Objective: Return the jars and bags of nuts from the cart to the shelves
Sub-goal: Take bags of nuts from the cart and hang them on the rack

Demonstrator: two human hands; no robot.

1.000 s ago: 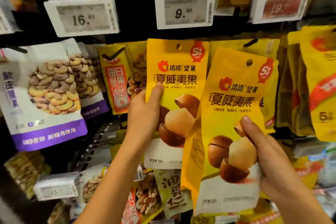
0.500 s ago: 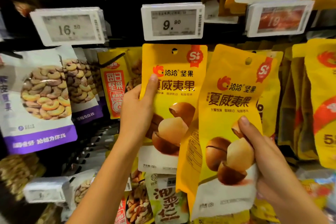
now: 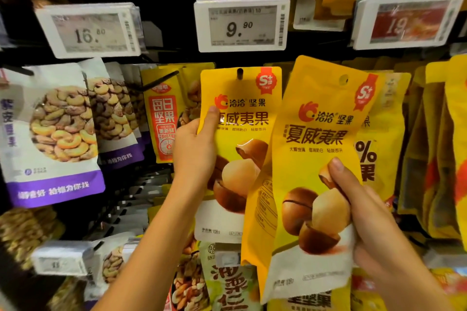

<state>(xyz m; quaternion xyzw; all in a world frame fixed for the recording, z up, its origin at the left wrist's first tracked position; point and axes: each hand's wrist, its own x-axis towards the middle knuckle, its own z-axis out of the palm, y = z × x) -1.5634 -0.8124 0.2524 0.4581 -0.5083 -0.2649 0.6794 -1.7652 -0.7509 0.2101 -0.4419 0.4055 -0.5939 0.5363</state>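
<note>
Two yellow macadamia bags are at the centre of the head view. My left hand (image 3: 194,149) grips the left macadamia bag (image 3: 242,118) by its left edge, thumb on the front. The black peg (image 3: 239,74) shows through that bag's hang hole, under the 9.90 price tag (image 3: 241,23). My right hand (image 3: 364,219) holds the second macadamia bag (image 3: 321,159) by its lower right side. This bag tilts to the right, overlaps the first one, and its hang hole is off any peg.
Purple-and-white cashew bags (image 3: 54,134) hang at the left under a 16.80 tag (image 3: 89,30). Orange mixed-nut bags (image 3: 164,118) hang beside my left hand. More yellow bags (image 3: 434,149) crowd the right. Lower pegs carry further nut bags (image 3: 227,283).
The left bag has slid up and back so the peg now passes through its hole. My view has moved closer to the shelf; the right hand's bag stays about where it was.
</note>
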